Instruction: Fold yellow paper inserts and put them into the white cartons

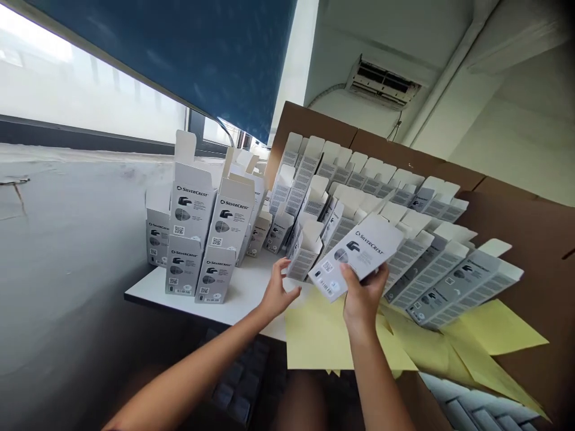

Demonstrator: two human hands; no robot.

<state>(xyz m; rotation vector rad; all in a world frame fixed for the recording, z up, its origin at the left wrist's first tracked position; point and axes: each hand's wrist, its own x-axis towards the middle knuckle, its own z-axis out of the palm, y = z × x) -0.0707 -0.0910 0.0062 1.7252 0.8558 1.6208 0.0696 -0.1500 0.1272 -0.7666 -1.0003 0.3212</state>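
Observation:
My right hand (365, 293) holds a white and grey SilverCrest box (354, 254), tilted, with my thumb on its printed front. Just left of it, my left hand (279, 293) has thumb and fingers apart and nothing between them. Its fingertips are close to a small upright box (305, 251) with raised flaps; whether they touch it I cannot tell. Behind the held box stand several rows of similar boxes (408, 257) with open top flaps. Stacked boxes (191, 203) stand on the left part of the white table (251, 290).
Yellow sheets (332, 341) lie over the table's front edge at the right. A brown cardboard wall (323, 123) rises behind the rows. More boxes (480, 413) are low at the right. A blue panel (202, 54) hangs overhead, and a wall borders the left.

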